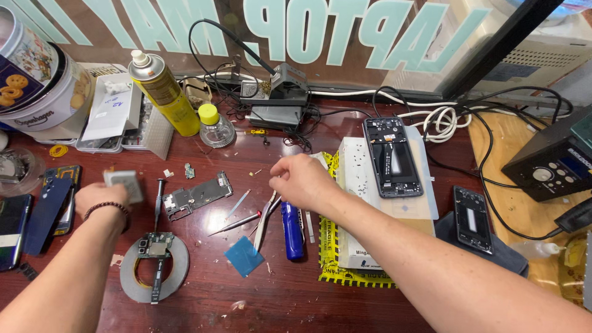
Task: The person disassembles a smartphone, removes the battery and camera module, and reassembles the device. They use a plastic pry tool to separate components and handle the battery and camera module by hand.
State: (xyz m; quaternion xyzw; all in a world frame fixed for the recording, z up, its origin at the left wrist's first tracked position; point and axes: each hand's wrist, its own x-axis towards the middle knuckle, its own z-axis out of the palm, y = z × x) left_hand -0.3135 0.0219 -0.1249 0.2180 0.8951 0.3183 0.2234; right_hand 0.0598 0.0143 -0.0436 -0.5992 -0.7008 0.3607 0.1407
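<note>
The left hand [102, 196] holds a small pale square block [124, 185], blurred, in a closed grip above the dark red wooden bench [246, 296]. The right hand [300, 179] pinches slim metal tweezers [264, 222], fingers narrow, tips down for fine work. A small circuit board [156, 248] rests on a grey tape roll [154, 268]; a blue-handled tool [292, 229] and opened black phone [391, 156] crowd nearby.

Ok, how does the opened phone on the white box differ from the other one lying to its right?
The opened phone on the white box is larger in view and sits raised on the box; the smaller phone frame lies lower, on a dark cloth. The first shows a long dark cavity, the second a pale rectangular panel in its middle. Both lie flat, insides up, dark-framed, untouched by either hand.
</note>
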